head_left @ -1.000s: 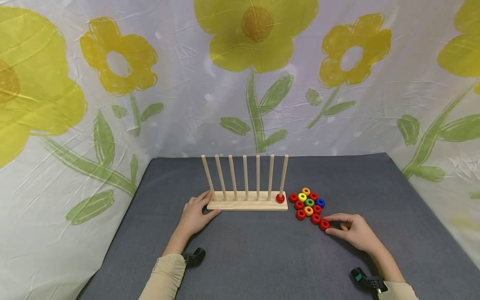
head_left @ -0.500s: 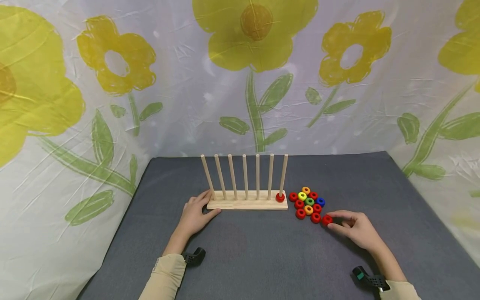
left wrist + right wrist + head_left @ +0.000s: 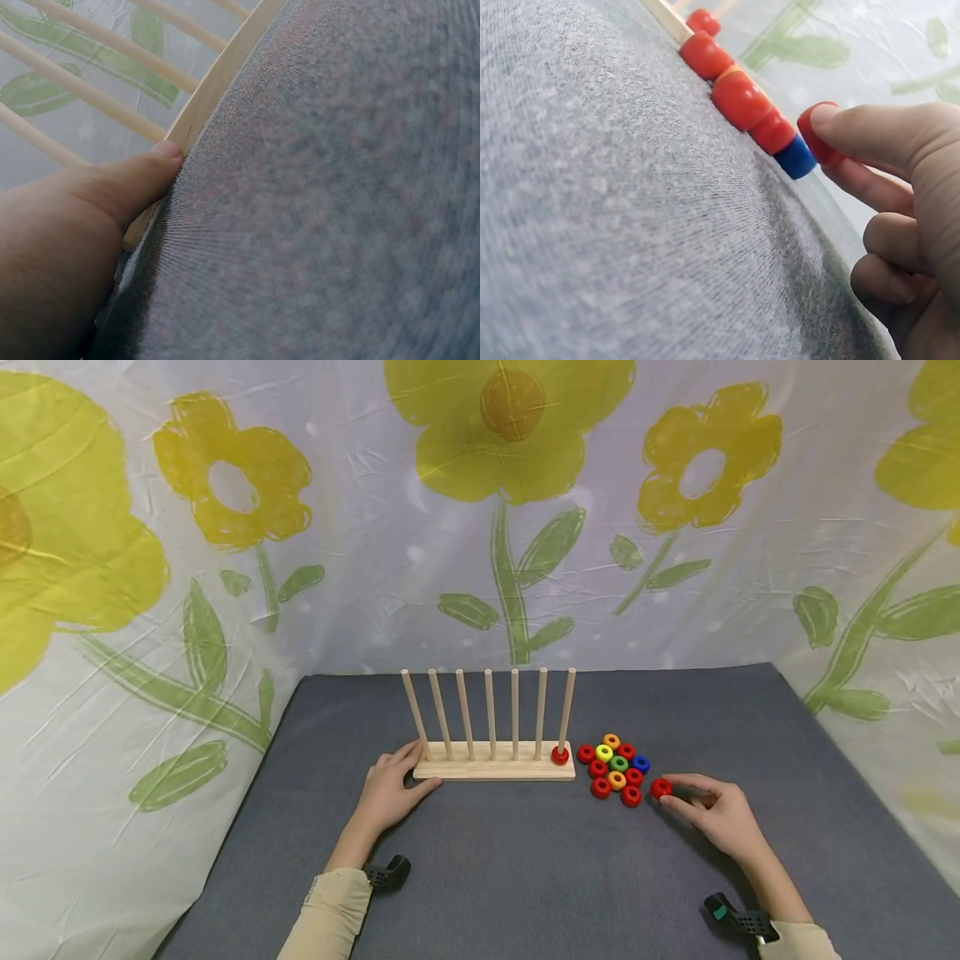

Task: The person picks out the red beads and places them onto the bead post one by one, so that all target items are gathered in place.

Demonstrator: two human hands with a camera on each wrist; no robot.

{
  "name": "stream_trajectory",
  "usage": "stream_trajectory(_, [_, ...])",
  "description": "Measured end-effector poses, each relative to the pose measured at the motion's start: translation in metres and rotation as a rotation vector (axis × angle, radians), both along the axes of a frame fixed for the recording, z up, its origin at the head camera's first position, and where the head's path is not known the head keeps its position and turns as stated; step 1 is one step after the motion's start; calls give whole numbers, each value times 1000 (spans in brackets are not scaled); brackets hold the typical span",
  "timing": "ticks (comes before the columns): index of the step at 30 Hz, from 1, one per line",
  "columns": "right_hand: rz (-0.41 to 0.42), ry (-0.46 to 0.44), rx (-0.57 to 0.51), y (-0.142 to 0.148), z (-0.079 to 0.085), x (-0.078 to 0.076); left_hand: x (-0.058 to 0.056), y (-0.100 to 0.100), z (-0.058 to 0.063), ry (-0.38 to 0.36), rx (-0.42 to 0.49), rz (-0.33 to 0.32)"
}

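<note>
A wooden peg stand (image 3: 495,768) with a row of upright pegs sits on the table. One red ring (image 3: 559,756) lies at the foot of its rightmost peg. My left hand (image 3: 390,789) grips the stand's left end, its thumb (image 3: 139,180) against the front edge and the fingers around the back. Between thumb and fingers, my right hand (image 3: 716,814) pinches a red bead ring (image 3: 661,788), seen raised off the cloth in the right wrist view. Just left of that hand lies a cluster of loose rings, among them a green ring (image 3: 618,764) and a blue ring (image 3: 641,764).
Dark grey cloth (image 3: 495,877) covers the table. A flower-printed curtain (image 3: 360,593) hangs behind and along both sides. Each wrist wears a black camera mount, such as the right one (image 3: 738,920).
My right hand has drawn the pinched red ring away from the cluster, rightward and up from the table. My left hand stays on the stand.
</note>
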State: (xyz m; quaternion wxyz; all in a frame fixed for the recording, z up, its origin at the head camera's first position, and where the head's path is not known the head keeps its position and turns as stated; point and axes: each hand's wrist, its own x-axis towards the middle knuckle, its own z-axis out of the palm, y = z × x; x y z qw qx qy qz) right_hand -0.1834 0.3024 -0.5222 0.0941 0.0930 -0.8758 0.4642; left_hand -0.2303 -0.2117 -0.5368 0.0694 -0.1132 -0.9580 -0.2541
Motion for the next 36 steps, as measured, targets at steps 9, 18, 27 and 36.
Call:
stream_trajectory(9, [11,-14,-27,-3,4,-2,0,0,-2,6,2,1])
stream_trajectory(18, [42,-80,-47,-5,12,-6,0,0,-2,15,-7,6])
stream_trajectory(27, [60,-36,-46,-7,14,-10,0,0,-1,6,-3,5])
stream_trajectory(36, [51,-27,-35,-10,22,-16,0,0,-1,10,-10,6])
